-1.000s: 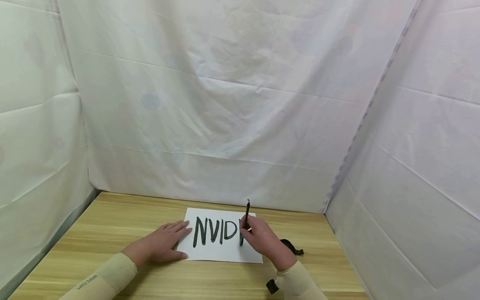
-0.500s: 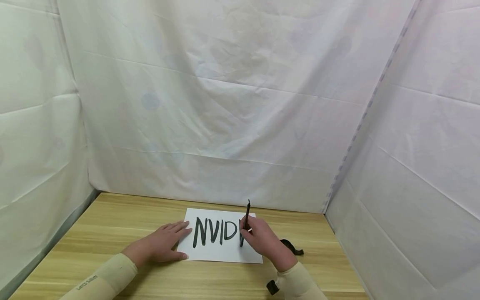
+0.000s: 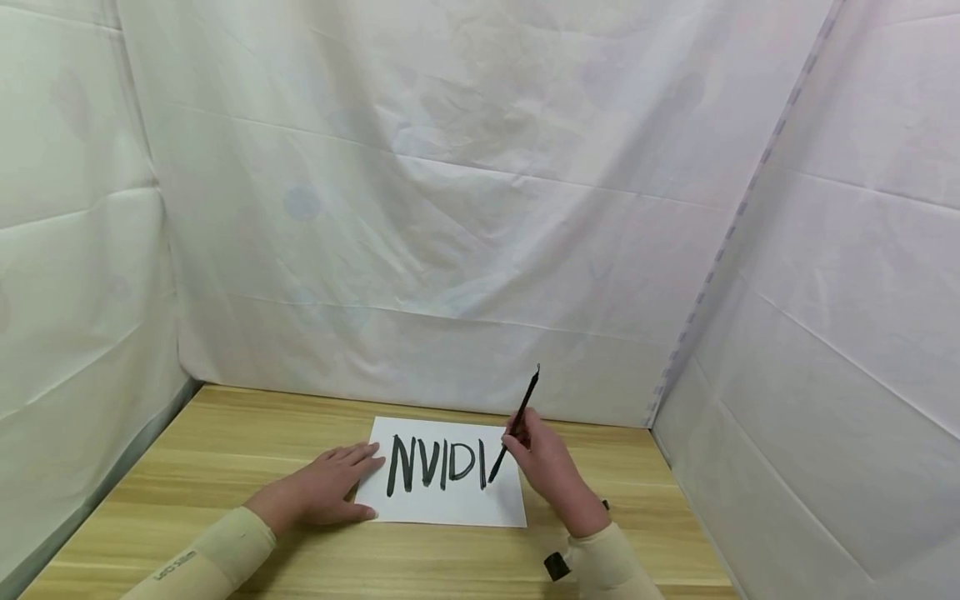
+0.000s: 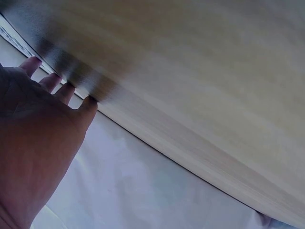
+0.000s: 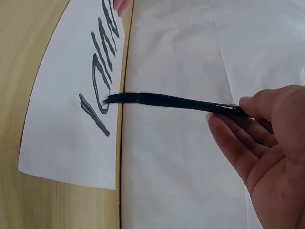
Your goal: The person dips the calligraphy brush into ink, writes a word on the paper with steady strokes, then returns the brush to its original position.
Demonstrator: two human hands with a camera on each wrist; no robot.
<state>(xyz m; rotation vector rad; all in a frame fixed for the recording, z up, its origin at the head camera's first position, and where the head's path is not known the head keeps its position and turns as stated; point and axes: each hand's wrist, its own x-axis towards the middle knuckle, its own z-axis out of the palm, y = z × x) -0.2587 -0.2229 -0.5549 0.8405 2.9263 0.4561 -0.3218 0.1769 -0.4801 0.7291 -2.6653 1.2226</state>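
Observation:
A white sheet of paper [image 3: 442, 508] lies on the wooden table, bearing the black strokes "NVID" and one more slanted upright line [image 3: 482, 463] after them. My right hand [image 3: 546, 454] pinches a dark brush [image 3: 522, 411] between thumb and fingers, its shaft leaning right. The brush's dark bristle tip [image 5: 113, 98] is close over the paper, just right of the last stroke in the head view. My left hand [image 3: 330, 486] rests with spread, straight fingers on the paper's left edge. In the left wrist view, the fingertips [image 4: 90, 102] touch down by the paper's edge.
The wooden table [image 3: 195, 467] reaches back to white fabric [image 3: 420, 250] hanging behind, with more fabric on both sides. A black strap end [image 3: 557, 567] shows beside my right sleeve [image 3: 606, 560].
My right hand has lifted the brush off the last stroke and moved right and slightly up, uncovering that stroke. The brush now leans more to the right. The left hand stays put.

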